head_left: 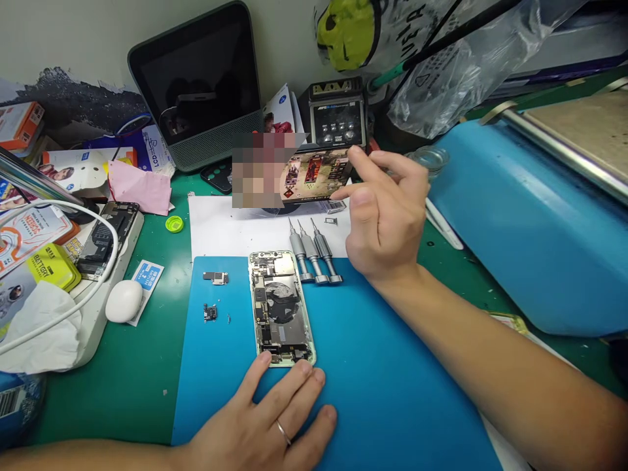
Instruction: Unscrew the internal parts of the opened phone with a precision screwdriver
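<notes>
An opened phone [283,307] with its inner boards bare lies on the blue mat [383,392]. My left hand [279,412] rests with spread fingers, its fingertips touching the phone's lower end. Farther back, a smartphone [318,171] with a lit screen stands sideways, its left part blurred out. My right hand [387,203] grips that smartphone's right end between thumb and fingers. Three grey precision screwdrivers [314,252] lie side by side near the opened phone's top right. Left of the opened phone are a small board piece [216,278] and a dark connector part [210,313].
A dark display [196,78] and a black control unit [337,114] stand at the back. On the left are a white earbud case [123,301], a green cap [174,224] and a white cable [110,229]. A large blue machine [510,229] occupies the right.
</notes>
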Available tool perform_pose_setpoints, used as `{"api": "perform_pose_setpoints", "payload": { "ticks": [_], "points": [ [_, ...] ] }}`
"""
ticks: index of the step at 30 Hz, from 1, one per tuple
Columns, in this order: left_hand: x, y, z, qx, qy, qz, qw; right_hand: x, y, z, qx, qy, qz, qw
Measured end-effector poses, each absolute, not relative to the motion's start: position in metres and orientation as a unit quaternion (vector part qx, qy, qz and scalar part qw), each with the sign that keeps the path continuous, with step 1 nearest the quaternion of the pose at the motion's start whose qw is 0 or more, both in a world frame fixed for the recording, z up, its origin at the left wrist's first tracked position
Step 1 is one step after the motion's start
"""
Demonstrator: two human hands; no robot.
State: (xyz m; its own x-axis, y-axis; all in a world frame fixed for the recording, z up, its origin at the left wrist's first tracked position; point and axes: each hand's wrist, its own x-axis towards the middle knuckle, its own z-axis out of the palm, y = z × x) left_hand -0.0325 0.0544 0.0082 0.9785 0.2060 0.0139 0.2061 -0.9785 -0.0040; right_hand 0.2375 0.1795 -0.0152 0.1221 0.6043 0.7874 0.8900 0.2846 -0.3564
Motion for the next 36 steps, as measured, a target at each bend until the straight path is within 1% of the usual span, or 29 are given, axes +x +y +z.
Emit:
{"api": "perform_pose_setpoints", "payload": {
  "ticks": [10,16,23,27,30,36],
  "points": [
    [-0.0330,0.0544,0.0091,-0.995,-0.104,-0.005,-0.007,0.2388,0.1789,-0.0158,-0.591,-0.645,-0.157,0.458],
    [-0.0322,0.0536,0.0069,-0.994,-0.105,-0.008,0.000,0.2388,0.1803,-0.0164,-0.554,-0.648,-0.159,0.498],
    [-0.0331,0.0530,0.0088,-0.995,-0.104,-0.002,-0.004,0.2374,0.1781,-0.0147,-0.548,-0.649,-0.160,0.502],
    [-0.0328,0.0534,0.0085,-0.995,-0.101,-0.001,-0.006,0.2389,0.1782,-0.0179,-0.540,-0.674,-0.171,0.474],
    [-0.0327,0.0544,0.0084,-0.995,-0.098,-0.002,-0.005,0.2397,0.1788,-0.0197,-0.551,-0.691,-0.158,0.441],
    [-0.0334,0.0539,0.0079,-0.995,-0.102,-0.009,-0.003,0.2400,0.1797,-0.0170,-0.545,-0.720,-0.144,0.404]
  ]
}}
